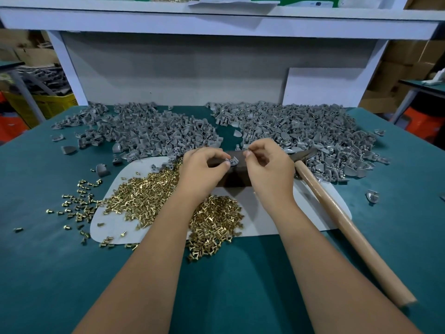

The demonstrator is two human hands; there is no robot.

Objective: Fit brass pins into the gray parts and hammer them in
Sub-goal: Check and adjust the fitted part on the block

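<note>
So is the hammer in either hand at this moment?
No, the hammer lies on the table right of both hands, which work at the dark block.

The brass pins (154, 196) are bright yellow metal, shiny and catching small glints. The gray parts (301, 131) look like matt moulded plastic — smooth, with a faint sheen on their curved faces. The table (36, 261) is covered in a dull teal mat with a fine, slightly mottled texture. A pale sheet (272, 218) under the pins looks smooth and flat, like paper or thin plastic. The hammer (349, 227) has a light wooden handle, smooth and unvarnished-looking. The dark block (237, 180) is matt brown — material unclear.
</note>
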